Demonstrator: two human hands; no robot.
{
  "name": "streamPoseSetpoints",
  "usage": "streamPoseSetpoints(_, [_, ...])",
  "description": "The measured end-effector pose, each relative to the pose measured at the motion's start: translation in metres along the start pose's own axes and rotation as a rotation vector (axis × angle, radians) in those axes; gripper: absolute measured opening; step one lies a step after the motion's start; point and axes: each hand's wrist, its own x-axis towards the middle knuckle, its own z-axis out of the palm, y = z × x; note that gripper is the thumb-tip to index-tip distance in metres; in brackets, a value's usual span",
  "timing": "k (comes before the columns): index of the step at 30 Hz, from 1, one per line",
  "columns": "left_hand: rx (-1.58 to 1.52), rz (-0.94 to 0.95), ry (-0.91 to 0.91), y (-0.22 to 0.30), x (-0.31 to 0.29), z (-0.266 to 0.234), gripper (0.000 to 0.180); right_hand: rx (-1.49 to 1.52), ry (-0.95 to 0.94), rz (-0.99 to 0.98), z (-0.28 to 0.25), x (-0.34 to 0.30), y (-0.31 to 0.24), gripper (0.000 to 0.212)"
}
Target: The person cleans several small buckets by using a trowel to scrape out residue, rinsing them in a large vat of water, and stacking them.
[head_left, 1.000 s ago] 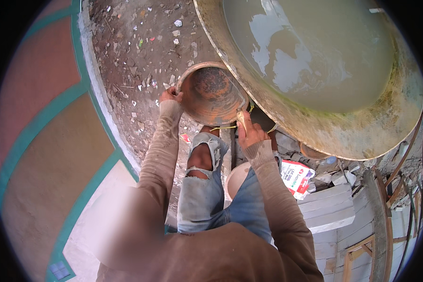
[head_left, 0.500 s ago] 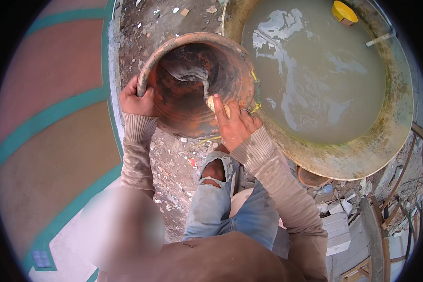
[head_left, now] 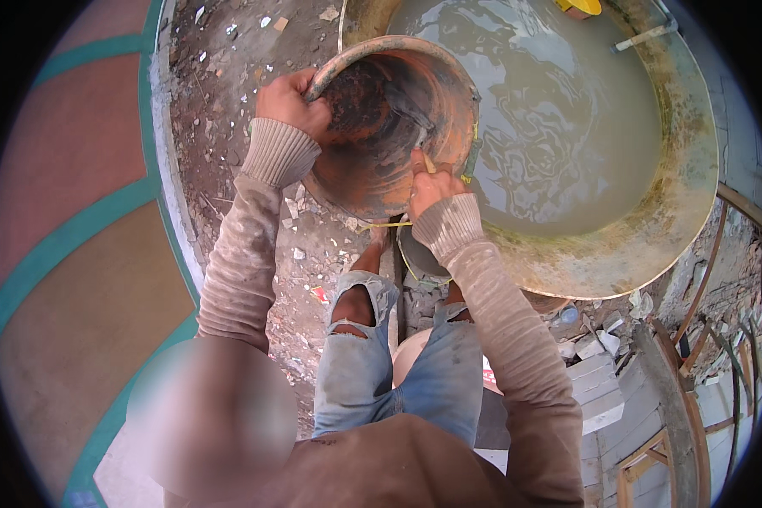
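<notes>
An orange-brown plastic bucket [head_left: 368,173] is tipped so its mouth faces the wearer, over the littered ground [head_left: 229,161] and against the left side of a big round water tub [head_left: 584,271]. Its thick rim is scuffed and smeared grey; inside, dark blackish stains cover the bottom and much of the wall, while the right wall shows brighter orange with curved streaks. The left hand [head_left: 295,103] grips the rim at the upper left. The right hand [head_left: 434,184] is closed around the pale handle of a trowel [head_left: 409,106], whose grey blade is inside the bucket; whether it touches the wall cannot be told. A yellow cord [head_left: 389,224] runs just below the bucket, near a grey container [head_left: 419,254] partly hidden by the right sleeve. The tub holds murky, rippled water, with a yellow tub-shaped container [head_left: 578,7] at the top and a whitish pipe [head_left: 643,38] at its far wall.
</notes>
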Motion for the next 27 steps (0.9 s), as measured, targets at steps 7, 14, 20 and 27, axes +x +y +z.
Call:
streamPoseSetpoints(7, [-0.112,-0.007,-0.009,0.004,-0.011,0.003,0.027,0.158,0.179,-0.064,-0.047,-0.002,-0.005,0.047])
streamPoseSetpoints(14, [-0.282,-0.010,-0.017,-0.092,0.027,-0.002,0.025,0.033,0.007,-0.222,-0.004,-0.011,-0.037,0.060])
streamPoseSetpoints(20, [-0.206,0.108,-0.121,-0.052,0.026,-0.006,0.021,-0.017,0.138,-0.300,-0.015,0.011,-0.034,0.052])
streamPoseSetpoints(27, [-0.011,0.012,-0.125,-0.044,0.016,-0.018,0.016,0.024,-0.075,-0.236,-0.038,-0.010,-0.023,0.044])
